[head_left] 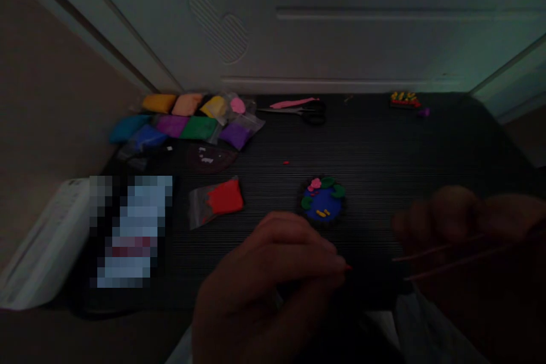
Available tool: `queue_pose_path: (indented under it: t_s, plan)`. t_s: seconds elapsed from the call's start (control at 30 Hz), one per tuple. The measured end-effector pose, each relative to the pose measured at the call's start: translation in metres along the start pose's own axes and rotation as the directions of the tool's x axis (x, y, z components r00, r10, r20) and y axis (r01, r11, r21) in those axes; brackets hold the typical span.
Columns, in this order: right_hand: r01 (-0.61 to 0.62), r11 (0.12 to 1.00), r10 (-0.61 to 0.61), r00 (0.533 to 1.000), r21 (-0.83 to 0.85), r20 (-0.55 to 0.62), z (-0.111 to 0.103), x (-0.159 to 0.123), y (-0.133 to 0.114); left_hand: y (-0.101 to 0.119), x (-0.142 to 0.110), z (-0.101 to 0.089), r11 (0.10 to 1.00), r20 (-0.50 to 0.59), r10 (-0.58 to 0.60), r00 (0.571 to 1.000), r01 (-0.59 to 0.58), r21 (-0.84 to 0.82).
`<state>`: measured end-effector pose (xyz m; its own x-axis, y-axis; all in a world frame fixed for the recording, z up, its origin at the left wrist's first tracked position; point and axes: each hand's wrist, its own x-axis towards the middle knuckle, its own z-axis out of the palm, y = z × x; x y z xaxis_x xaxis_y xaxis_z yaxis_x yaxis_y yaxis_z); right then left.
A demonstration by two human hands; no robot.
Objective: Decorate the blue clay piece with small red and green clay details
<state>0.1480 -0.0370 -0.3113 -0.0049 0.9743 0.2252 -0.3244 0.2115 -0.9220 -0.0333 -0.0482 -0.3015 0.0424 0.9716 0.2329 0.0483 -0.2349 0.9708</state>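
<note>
We see scissors (300, 112) lying just beside a pink strip (294, 103) near the back of our dark table (384, 148), before a pale panel (341, 48) bearing a ridged heart (219, 28). Far left, we have a white object (46, 244).

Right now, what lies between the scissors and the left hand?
In the head view: a tiny red piece and the round blue model, both on the dark tabletop.
</note>
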Motion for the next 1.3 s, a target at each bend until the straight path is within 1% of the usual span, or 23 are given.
queue_pose_path:
  t_s: [0.03,0.07,0.13,0.23,0.33,0.4,0.43,0.47,0.5,0.53,0.57,0.63,0.7,0.77,0.8,0.83,0.9,0.97,1.07,1.13,1.2,1.23,1.3]
  plan:
    - [-0.056,0.998,0.055,0.998,0.027,0.035,0.003,0.001,-0.003,-0.002,-0.001,0.001,1.000,-0.007,-0.013,1.000,0.013,-0.008]
    - [-0.105,0.994,0.104,0.994,0.027,0.019,0.007,0.001,-0.005,-0.003,-0.001,0.001,0.999,-0.010,-0.031,0.999,0.030,-0.024]
    - [-0.159,0.987,0.161,0.982,0.024,-0.101,0.017,0.001,-0.009,-0.005,-0.001,0.003,0.995,0.010,-0.068,0.998,0.069,-0.075]
    - [-0.105,0.993,0.095,0.985,-0.060,-0.143,0.026,0.002,-0.010,-0.008,-0.001,0.006,0.984,0.016,-0.114,0.993,0.115,-0.136]
    - [-0.036,0.981,-0.001,0.981,-0.188,-0.193,0.022,0.006,-0.008,-0.011,-0.001,0.008,0.978,-0.018,-0.148,0.989,0.144,-0.149]
    - [0.005,0.967,-0.045,0.988,-0.256,-0.149,0.012,0.010,-0.008,-0.015,-0.001,0.008,0.978,-0.021,-0.162,0.986,0.158,-0.138]
    - [0.026,0.959,-0.050,0.996,-0.281,-0.076,0.005,0.012,-0.009,-0.017,0.000,0.007,0.978,-0.018,-0.169,0.985,0.166,-0.130]
    - [0.051,0.954,-0.022,0.995,-0.297,0.100,-0.001,0.014,-0.009,-0.019,0.000,0.007,0.978,-0.014,-0.176,0.984,0.173,-0.120]
    - [0.050,0.947,0.022,0.976,-0.319,0.217,-0.007,0.016,-0.010,-0.021,0.000,0.006,0.976,-0.015,-0.189,0.982,0.186,-0.109]
    - [0.040,0.938,0.052,0.965,-0.344,0.256,-0.012,0.018,-0.011,-0.022,0.000,0.006,0.976,-0.020,-0.200,0.980,0.197,-0.096]
    - [0.052,0.932,0.040,0.968,-0.359,0.246,-0.016,0.019,-0.011,-0.024,0.000,0.006,0.975,-0.025,-0.211,0.977,0.208,-0.079]
    - [0.051,0.928,0.013,0.985,-0.368,0.171,-0.018,0.023,-0.011,-0.026,0.000,0.005,0.974,-0.034,-0.225,0.974,0.224,-0.038]
    - [0.024,0.950,0.039,0.980,-0.310,0.193,-0.016,0.030,-0.010,-0.027,0.001,0.005,0.973,-0.041,-0.231,0.972,0.231,-0.001]
    - [-0.083,0.975,0.137,0.955,-0.208,0.263,-0.010,0.038,-0.010,-0.029,0.002,0.005,0.974,-0.052,-0.224,0.973,0.226,0.020]
    - [-0.149,0.975,0.189,0.946,-0.164,0.264,-0.006,0.041,-0.010,-0.030,0.002,0.006,0.976,-0.061,-0.215,0.975,0.217,0.029]
    - [-0.216,0.967,0.243,0.943,-0.135,0.228,-0.002,0.045,-0.009,-0.031,0.003,0.005,0.978,-0.070,-0.204,0.976,0.207,0.037]
    - [-0.278,0.954,0.292,0.948,-0.112,0.129,0.006,0.048,-0.006,-0.034,0.005,0.005,0.979,-0.088,-0.188,0.978,0.194,0.056]
    - [-0.244,0.958,0.258,0.963,-0.150,0.080,0.010,0.047,-0.003,-0.036,0.007,0.004,0.980,-0.100,-0.177,0.979,0.185,0.072]
    - [-0.115,0.943,0.136,0.990,-0.313,0.044,0.009,0.040,0.002,-0.039,0.009,0.003,0.980,-0.105,-0.164,0.981,0.175,0.098]
    - [-0.032,0.877,0.076,0.994,-0.479,0.074,0.006,0.036,0.002,-0.040,0.010,0.003,0.979,-0.105,-0.147,0.984,0.160,0.125]
    - [0.039,0.780,0.070,0.986,-0.624,0.149,0.005,0.034,0.001,-0.041,0.011,0.003,0.977,-0.111,-0.125,0.986,0.142,0.156]
    - [0.070,0.746,0.075,0.979,-0.662,0.188,0.005,0.034,0.000,-0.041,0.011,0.004,0.976,-0.114,-0.116,0.987,0.134,0.170]
    - [0.122,0.729,0.076,0.964,-0.674,0.256,0.007,0.034,-0.001,-0.041,0.010,0.004,0.975,-0.121,-0.103,0.987,0.124,0.186]
